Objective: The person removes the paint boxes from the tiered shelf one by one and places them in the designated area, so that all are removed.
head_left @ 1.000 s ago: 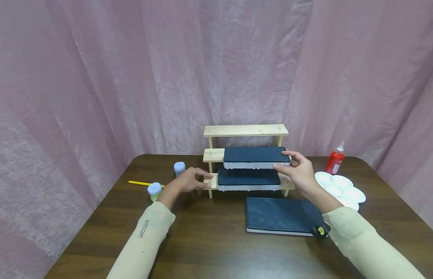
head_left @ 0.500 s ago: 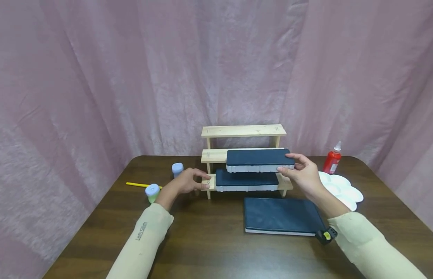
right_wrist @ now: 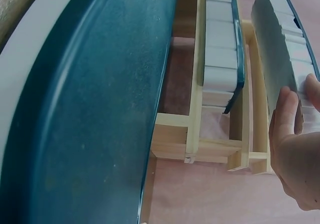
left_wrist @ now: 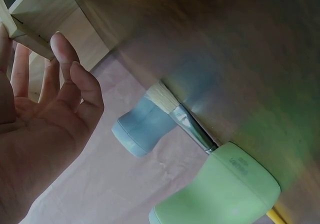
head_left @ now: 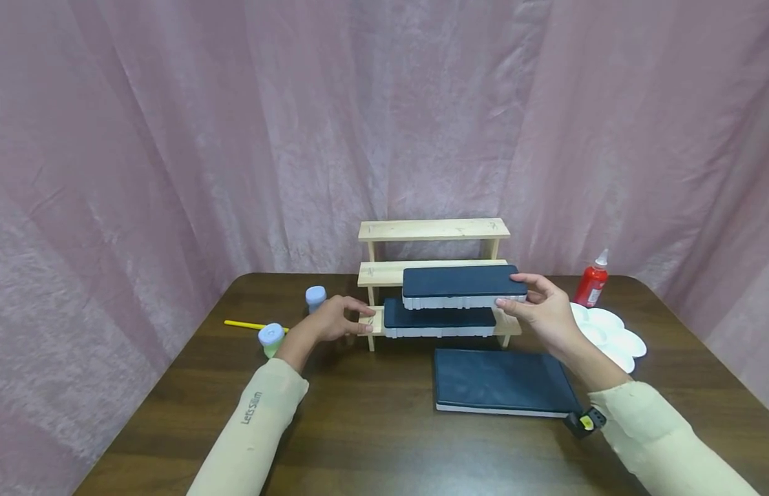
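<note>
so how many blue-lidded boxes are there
3: a small upper box in the right hand, a lower box on the bottom shelf, and a large box lying on the table. Any behind these would be hidden.

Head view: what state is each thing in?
Wooden rack: upright, end held by left hand
Upper box: closed, held by right hand
Lower box: closed, resting on wooden rack
Large case: closed, lying flat
Red bottle: upright
Green jar: upright
Blue jar: upright
Paintbrush: lying down
White palette: lying flat
</note>
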Demonstrator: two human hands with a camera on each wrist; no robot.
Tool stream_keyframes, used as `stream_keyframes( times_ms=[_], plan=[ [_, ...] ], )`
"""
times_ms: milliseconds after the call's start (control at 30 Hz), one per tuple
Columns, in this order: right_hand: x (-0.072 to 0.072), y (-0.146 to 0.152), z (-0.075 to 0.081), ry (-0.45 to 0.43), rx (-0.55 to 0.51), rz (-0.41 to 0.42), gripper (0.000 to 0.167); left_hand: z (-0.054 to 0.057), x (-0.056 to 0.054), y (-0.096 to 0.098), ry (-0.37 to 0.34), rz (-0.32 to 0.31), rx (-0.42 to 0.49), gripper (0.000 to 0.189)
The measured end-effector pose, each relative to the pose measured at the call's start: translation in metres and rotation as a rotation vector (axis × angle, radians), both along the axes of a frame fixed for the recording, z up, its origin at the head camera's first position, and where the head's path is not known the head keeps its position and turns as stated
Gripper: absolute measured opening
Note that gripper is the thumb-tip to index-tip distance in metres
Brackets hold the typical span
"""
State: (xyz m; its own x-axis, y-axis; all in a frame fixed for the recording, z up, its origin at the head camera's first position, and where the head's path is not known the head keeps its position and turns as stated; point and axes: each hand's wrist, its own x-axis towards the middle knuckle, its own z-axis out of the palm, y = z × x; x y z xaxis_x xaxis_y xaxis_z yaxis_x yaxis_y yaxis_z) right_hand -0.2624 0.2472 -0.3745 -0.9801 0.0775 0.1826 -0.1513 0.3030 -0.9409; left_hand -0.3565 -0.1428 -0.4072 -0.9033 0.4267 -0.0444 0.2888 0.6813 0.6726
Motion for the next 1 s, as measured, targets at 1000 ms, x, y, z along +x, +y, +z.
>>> stream_keyframes(
  times_ms=[1000],
  plan=[
    [0.024,0.000,0.005,-0.006,-0.020,0.075,0.065,0.001,0.002,0.002,-0.022,0.024,0.011,0.035]
  ],
)
